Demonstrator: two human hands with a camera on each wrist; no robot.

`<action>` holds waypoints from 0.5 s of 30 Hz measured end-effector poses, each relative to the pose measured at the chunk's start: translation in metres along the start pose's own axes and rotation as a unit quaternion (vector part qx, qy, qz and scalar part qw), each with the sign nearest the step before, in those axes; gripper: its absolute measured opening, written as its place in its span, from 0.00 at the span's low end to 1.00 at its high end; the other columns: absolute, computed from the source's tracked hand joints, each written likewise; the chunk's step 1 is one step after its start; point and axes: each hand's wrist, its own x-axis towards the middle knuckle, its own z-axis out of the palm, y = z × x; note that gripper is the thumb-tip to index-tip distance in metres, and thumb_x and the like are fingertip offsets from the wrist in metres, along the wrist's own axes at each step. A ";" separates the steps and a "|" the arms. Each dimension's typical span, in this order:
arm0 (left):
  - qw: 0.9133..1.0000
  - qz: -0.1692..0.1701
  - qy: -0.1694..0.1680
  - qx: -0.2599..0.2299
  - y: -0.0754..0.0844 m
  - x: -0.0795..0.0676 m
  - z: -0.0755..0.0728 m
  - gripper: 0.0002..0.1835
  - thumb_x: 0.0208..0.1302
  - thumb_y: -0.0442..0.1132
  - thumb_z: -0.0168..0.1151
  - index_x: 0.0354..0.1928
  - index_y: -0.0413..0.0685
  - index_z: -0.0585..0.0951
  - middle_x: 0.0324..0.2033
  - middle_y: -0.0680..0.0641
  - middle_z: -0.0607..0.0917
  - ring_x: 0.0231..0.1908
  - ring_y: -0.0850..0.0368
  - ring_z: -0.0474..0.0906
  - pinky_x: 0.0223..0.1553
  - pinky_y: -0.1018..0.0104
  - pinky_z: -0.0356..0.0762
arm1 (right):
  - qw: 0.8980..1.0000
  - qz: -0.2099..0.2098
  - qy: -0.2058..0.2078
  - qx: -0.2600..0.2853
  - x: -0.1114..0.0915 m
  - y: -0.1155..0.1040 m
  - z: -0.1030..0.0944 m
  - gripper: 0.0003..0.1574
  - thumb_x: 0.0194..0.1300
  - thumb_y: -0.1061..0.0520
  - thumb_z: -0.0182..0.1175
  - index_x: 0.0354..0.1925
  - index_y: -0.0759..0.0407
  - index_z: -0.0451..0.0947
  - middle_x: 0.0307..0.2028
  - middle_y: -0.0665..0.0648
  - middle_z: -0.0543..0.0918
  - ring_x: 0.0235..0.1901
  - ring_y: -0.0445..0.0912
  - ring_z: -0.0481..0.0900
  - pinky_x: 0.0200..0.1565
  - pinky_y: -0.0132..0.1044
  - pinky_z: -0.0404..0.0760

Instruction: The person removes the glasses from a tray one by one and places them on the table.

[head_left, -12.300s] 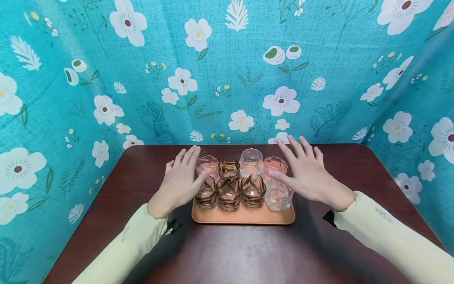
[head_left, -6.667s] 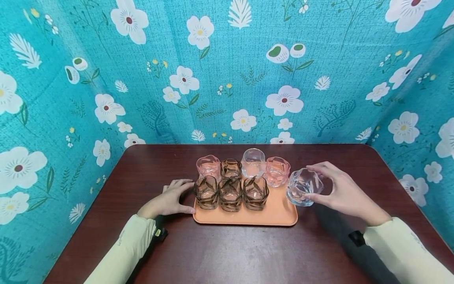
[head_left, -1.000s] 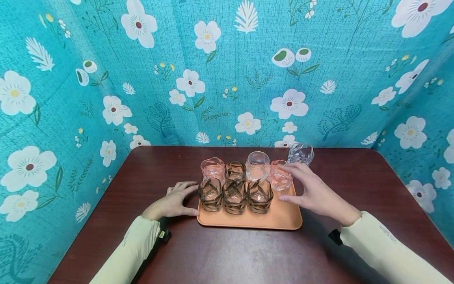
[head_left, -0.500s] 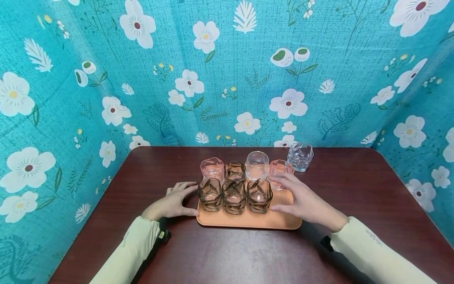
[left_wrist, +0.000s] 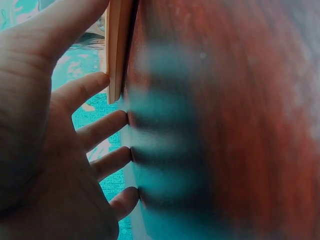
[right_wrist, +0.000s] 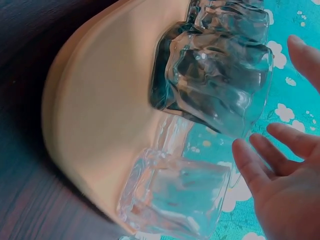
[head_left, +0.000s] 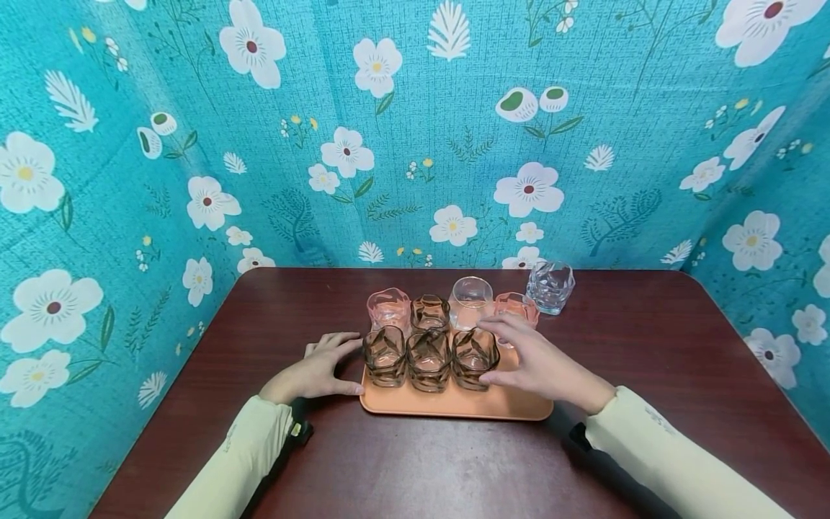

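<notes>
My left hand (head_left: 318,369) lies at the left end of an orange tray (head_left: 519,406); its thumb touches the rim, and in the left wrist view several spread fingertips (left_wrist: 131,154) rest on the table. My right hand (head_left: 541,364) is spread beside the rightmost front smoky-brown glass (head_left: 468,355), thumb towards the near side and fingers towards the far side. The right wrist view shows a gap between those fingers (right_wrist: 250,162) and the brown glass (right_wrist: 215,80). Two more brown glasses (head_left: 428,364) stand left of it.
Behind them on the tray stand a pink glass (head_left: 389,306), an amber-brown glass (head_left: 430,311), a clear round glass (head_left: 470,299) and a second pink glass (head_left: 519,305). A clear faceted glass (head_left: 550,288) stands on the dark table (head_left: 415,468), beyond the tray's back right corner.
Earlier my right hand held the clear faceted glass, which now stands behind the tray. Over the last second that hand has moved left and nearer, towards the brown glass; my left hand has stayed.
</notes>
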 end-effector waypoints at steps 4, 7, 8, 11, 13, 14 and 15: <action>1.000 0.000 0.001 0.001 0.000 0.000 0.000 0.49 0.46 0.67 0.67 0.69 0.54 0.65 0.67 0.44 0.61 0.65 0.44 0.53 0.49 0.46 0.55 | 1.000 0.001 -0.002 -0.013 0.004 -0.001 0.004 0.50 0.50 0.40 0.71 0.64 0.64 0.67 0.64 0.63 0.66 0.65 0.59 0.57 0.58 0.58 0.61; 1.000 -0.004 0.000 0.004 0.000 0.001 0.001 0.49 0.46 0.67 0.67 0.69 0.55 0.65 0.68 0.45 0.61 0.65 0.44 0.53 0.50 0.46 0.55 | 1.000 0.013 -0.008 -0.014 0.006 -0.002 0.005 0.51 0.49 0.40 0.72 0.63 0.64 0.67 0.64 0.64 0.65 0.66 0.60 0.56 0.59 0.57 0.60; 1.000 -0.006 -0.002 0.002 0.000 0.001 0.001 0.49 0.46 0.67 0.68 0.69 0.56 0.65 0.68 0.45 0.61 0.65 0.45 0.52 0.50 0.46 0.55 | 1.000 0.017 -0.010 -0.014 0.006 -0.003 0.006 0.51 0.48 0.40 0.73 0.63 0.64 0.67 0.64 0.64 0.65 0.66 0.61 0.55 0.59 0.58 0.59; 1.000 -0.005 -0.001 0.002 0.001 0.001 0.001 0.48 0.46 0.66 0.68 0.69 0.56 0.65 0.68 0.45 0.61 0.65 0.44 0.53 0.50 0.44 0.55 | 0.999 0.028 -0.017 -0.018 0.008 -0.002 0.007 0.52 0.48 0.40 0.72 0.63 0.64 0.67 0.65 0.65 0.64 0.66 0.61 0.54 0.60 0.58 0.57; 1.000 -0.006 0.000 0.000 0.002 0.001 0.000 0.48 0.46 0.66 0.68 0.69 0.56 0.65 0.67 0.45 0.61 0.65 0.44 0.53 0.50 0.45 0.55 | 0.999 0.033 -0.019 -0.020 0.009 -0.002 0.007 0.52 0.48 0.39 0.72 0.64 0.64 0.67 0.65 0.65 0.64 0.66 0.61 0.54 0.60 0.58 0.57; 1.000 -0.005 0.001 0.001 0.002 0.000 0.000 0.48 0.46 0.66 0.68 0.69 0.55 0.65 0.67 0.45 0.61 0.65 0.44 0.53 0.50 0.45 0.55 | 0.999 0.036 -0.020 -0.022 0.009 -0.002 0.007 0.53 0.49 0.39 0.72 0.64 0.65 0.66 0.65 0.66 0.64 0.66 0.62 0.54 0.60 0.59 0.57; 1.000 -0.003 0.002 0.003 0.002 0.000 0.000 0.48 0.46 0.67 0.68 0.69 0.55 0.66 0.67 0.45 0.62 0.65 0.44 0.54 0.50 0.44 0.55 | 0.999 0.038 -0.022 -0.022 0.009 -0.002 0.007 0.53 0.49 0.38 0.72 0.64 0.65 0.66 0.65 0.66 0.64 0.66 0.62 0.54 0.60 0.59 0.57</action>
